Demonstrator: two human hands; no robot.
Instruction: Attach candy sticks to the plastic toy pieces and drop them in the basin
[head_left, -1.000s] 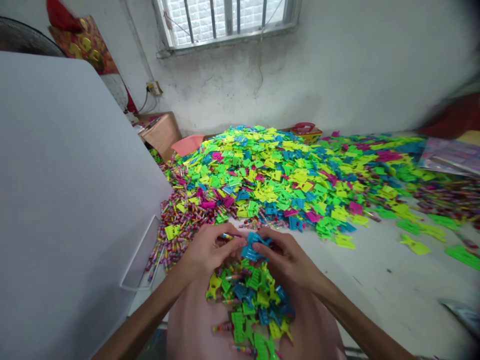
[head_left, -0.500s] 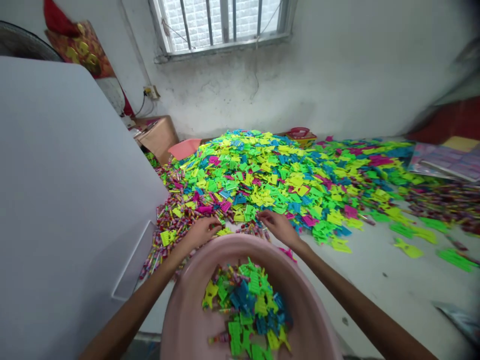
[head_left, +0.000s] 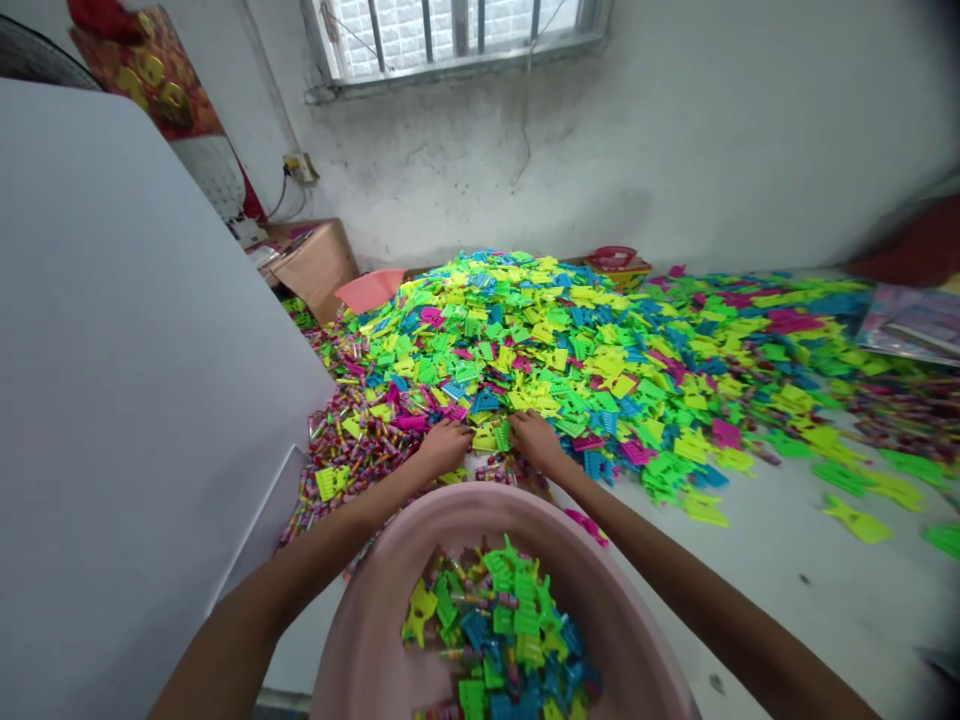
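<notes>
Both hands have shifted from above the pink tub (head_left: 480, 492), where a plastic piece sits between them one second earlier, to the heap just beyond its far rim; they are also closer together than half a second ago. Fingers bent, the left hand (head_left: 448, 445) touches the near edge of the heap of plastic pieces (head_left: 517, 330); how far it is open, and whether it has hold of anything, cannot be told. Beside it, the right hand (head_left: 534, 440) also curls its fingers down at the heap, its grip equally unclear. Yellow and green pieces show between the hands. Inside the tub lies a jumble of green, blue and yellow pieces (head_left: 527, 605) mixed with small tubes. More tubes (head_left: 379, 455) spread beyond the tub to its left. Just outside the tub's right rim, a magenta piece (head_left: 586, 525) rests on the white table (head_left: 750, 560).
</notes>
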